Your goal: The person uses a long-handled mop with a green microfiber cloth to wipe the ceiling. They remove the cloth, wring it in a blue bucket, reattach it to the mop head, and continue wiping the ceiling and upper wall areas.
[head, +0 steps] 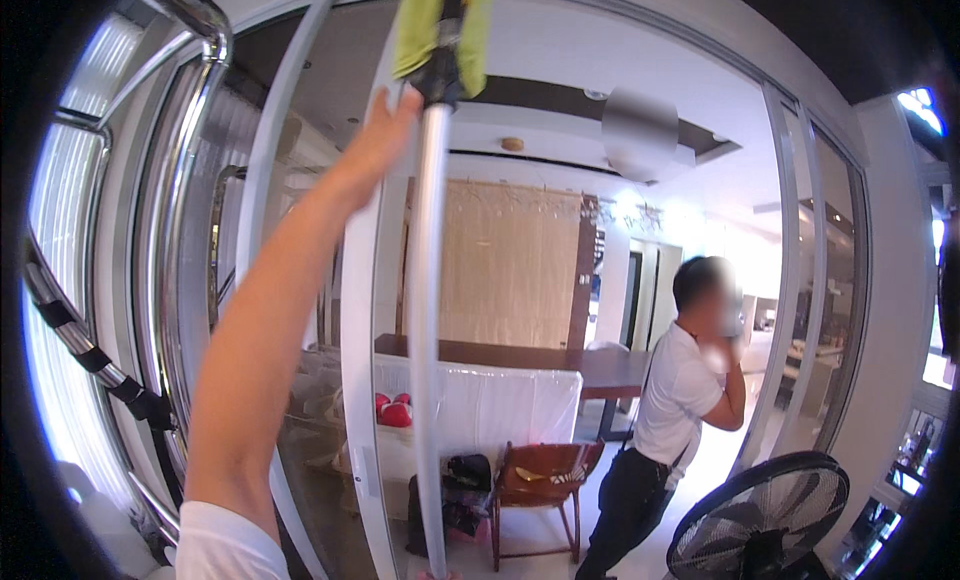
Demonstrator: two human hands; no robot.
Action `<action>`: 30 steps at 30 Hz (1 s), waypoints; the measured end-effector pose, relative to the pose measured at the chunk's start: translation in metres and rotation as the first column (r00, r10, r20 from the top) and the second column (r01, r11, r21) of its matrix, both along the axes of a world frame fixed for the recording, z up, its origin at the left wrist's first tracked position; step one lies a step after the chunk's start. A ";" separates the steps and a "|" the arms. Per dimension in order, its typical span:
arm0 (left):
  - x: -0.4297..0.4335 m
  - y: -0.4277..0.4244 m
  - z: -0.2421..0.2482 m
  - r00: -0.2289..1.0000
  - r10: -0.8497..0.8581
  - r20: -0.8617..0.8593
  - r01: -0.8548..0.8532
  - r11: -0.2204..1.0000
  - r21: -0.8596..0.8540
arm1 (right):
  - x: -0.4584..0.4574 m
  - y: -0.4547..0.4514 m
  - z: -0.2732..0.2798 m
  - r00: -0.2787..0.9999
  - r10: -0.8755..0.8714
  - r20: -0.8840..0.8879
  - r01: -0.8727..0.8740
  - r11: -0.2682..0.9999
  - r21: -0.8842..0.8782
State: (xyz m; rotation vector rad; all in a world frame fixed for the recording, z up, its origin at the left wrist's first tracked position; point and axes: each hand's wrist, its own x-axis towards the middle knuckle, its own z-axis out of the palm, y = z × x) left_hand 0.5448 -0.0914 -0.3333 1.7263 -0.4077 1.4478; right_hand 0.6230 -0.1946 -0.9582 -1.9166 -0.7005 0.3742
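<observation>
A long silver metal pole [425, 280] runs almost upright through the middle of the view. At its top a black joint [439, 77] carries a yellow-green cloth head [416, 32], cut off by the upper rim. My left hand [391, 126] is raised high, its fingertips against the left side of the joint just under the cloth. Whether those fingers close around anything is hidden. Of my right hand [440, 576] only a sliver shows at the bottom edge, around the lower pole.
White-framed sliding glass doors [367, 430] stand before me. A person [679, 385] in a white shirt is at the right, near a black fan [757, 520]. Beyond are a wooden chair [547, 475], a plastic-covered sofa [510, 400] and a dark table [607, 370]. Chrome tubing [176, 205] rises at left.
</observation>
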 end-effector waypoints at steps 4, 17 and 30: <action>0.023 0.016 -0.099 0.978 0.198 -0.065 -0.162 0.918 0.362 | 0.017 0.022 0.125 0.998 -0.060 -0.023 0.064 0.971 0.230; 0.033 -0.038 -0.348 0.558 -0.478 -0.678 0.687 0.725 0.055 | -0.032 -0.059 0.456 0.862 -0.353 0.363 -0.031 0.679 0.734; 0.012 -0.054 -0.229 0.268 -0.810 -0.522 0.795 0.492 -0.356 | -0.034 -0.058 0.554 0.944 -0.140 0.298 -0.133 0.665 0.735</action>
